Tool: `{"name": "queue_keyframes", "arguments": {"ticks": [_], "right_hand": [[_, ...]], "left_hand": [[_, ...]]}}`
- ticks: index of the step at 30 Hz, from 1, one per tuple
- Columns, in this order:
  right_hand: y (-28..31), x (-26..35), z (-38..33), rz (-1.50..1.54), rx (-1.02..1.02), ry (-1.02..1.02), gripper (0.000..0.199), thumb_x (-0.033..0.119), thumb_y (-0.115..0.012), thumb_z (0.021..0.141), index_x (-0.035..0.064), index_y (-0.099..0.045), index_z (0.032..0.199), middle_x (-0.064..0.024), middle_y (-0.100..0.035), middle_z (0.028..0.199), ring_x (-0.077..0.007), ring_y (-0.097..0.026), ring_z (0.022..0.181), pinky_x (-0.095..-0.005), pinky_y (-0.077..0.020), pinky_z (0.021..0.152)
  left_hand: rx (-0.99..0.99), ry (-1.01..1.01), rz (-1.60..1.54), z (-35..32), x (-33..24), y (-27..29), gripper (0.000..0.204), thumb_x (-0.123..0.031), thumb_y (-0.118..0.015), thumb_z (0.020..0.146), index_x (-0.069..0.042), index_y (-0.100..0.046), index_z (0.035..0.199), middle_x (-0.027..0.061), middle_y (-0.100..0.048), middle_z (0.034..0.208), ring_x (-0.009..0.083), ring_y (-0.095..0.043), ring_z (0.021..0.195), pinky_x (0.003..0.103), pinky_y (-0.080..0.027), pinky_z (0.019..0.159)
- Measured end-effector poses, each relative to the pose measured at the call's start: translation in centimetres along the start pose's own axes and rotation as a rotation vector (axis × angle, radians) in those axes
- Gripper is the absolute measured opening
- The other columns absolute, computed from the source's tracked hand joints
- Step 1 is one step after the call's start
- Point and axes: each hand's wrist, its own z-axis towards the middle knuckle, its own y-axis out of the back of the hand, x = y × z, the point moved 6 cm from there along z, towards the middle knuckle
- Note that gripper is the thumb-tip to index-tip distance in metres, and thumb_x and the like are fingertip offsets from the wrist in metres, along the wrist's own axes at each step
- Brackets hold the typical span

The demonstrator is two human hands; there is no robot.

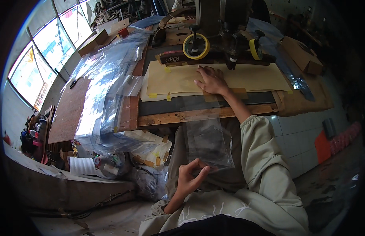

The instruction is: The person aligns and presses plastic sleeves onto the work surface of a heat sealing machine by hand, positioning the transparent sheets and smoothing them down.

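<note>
My left hand (189, 177) is low in front of my lap, its fingers curled in toward the thumb. They close on the lower edge of a clear plastic sheet (208, 143), which hangs from the front of the worktable over my legs. My right hand (212, 80) reaches forward and rests on a cream-coloured board (253, 78), fingers spread and partly bent, palm down. The upper end of the plastic passes under or beside that wrist; the exact contact is hidden. Bits of yellow tape (169, 96) stick to the board's near edge.
Behind the board stands a dark machine with a long bar (214, 58) and yellow tape rolls (196, 46). Clear plastic sheets (107, 86) pile up on the left. A cardboard box (301, 55) and brown paper (304, 98) lie right. The table has a wooden front edge (206, 114).
</note>
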Motion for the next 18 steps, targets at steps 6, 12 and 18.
{"name": "queue_keyframes", "arguments": {"ticks": [6,12,18], "right_hand": [[0.1,0.2,-0.1,-0.232,-0.079,-0.293,0.079,0.061,-0.043,0.078,0.0067,-0.033,0.134,-0.0299,-0.026,0.137,-0.038,-0.023,0.129,-0.056,-0.0155,0.102],[0.3,-0.3,0.9,-0.156,-0.026,-0.16,0.074,0.054,-0.05,0.078,0.0107,-0.03,0.135,-0.0232,-0.034,0.136,-0.0346,-0.031,0.127,-0.057,-0.0165,0.101],[-0.6,1.7,-0.1,0.005,0.058,0.116,0.063,0.049,-0.048,0.082,0.0138,-0.037,0.133,-0.0087,-0.028,0.143,-0.0247,-0.029,0.131,-0.0585,-0.0151,0.104]], "left_hand": [[-0.061,0.084,-0.063,-0.7,1.5,0.6,0.015,-0.007,-0.059,0.083,0.002,-0.053,0.073,0.0042,-0.061,0.069,0.0039,-0.051,0.065,0.019,-0.04,0.06],[-0.072,0.067,-0.035,-0.4,0.7,0.5,0.017,-0.007,-0.06,0.082,0.003,-0.053,0.071,0.0043,-0.057,0.06,0.0034,-0.051,0.059,0.02,-0.04,0.057],[-0.019,0.036,-0.01,-0.1,1.0,-0.2,0.016,-0.007,-0.06,0.082,0.003,-0.053,0.07,0.0043,-0.058,0.06,0.0041,-0.051,0.058,0.02,-0.04,0.056]]}}
